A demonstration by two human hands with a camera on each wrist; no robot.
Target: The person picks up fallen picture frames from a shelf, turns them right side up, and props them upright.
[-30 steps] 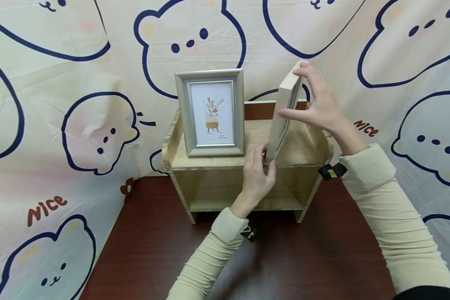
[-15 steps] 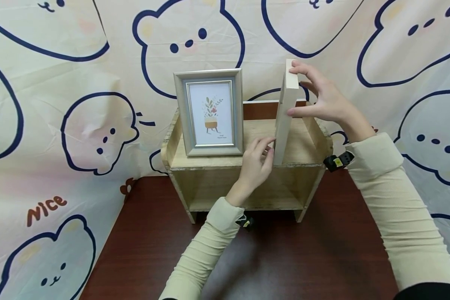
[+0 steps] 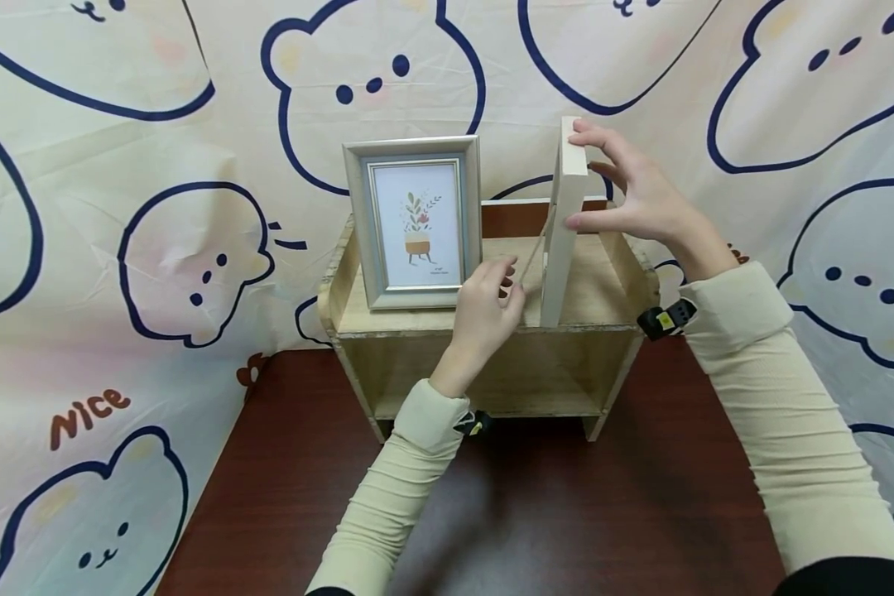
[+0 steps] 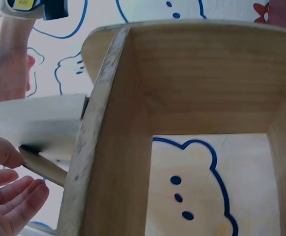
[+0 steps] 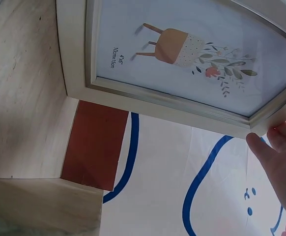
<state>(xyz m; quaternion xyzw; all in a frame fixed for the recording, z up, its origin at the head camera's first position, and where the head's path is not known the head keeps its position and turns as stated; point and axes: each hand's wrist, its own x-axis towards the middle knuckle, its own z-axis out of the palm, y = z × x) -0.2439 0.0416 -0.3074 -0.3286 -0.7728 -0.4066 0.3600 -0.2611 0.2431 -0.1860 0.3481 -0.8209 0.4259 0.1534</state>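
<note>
A cream picture frame (image 3: 562, 248) stands upright on the shelf top, edge-on in the head view. My right hand (image 3: 636, 186) grips its upper corner and side edge, thumb below and fingers at the top. In the right wrist view the front of this picture frame (image 5: 157, 105) shows a potted-plant print. A thin easel stand (image 3: 540, 240) angles out from the frame's back to the left. My left hand (image 3: 487, 306) has thumb and fingertips at the free end of this stand (image 4: 47, 167). A second, silver-and-blue picture frame (image 3: 415, 223) stands just left, partly behind the left hand.
Both frames are on a small wooden shelf unit (image 3: 484, 331) with raised sides and a lower compartment. It stands on a dark red-brown table (image 3: 566, 505). A cartoon-bear cloth (image 3: 164, 149) hangs behind and at the sides.
The cream frame has turned from slanted to edge-on and upright, with the right hand on it. The left hand has moved left, and the stand has swung out from the frame's back.
</note>
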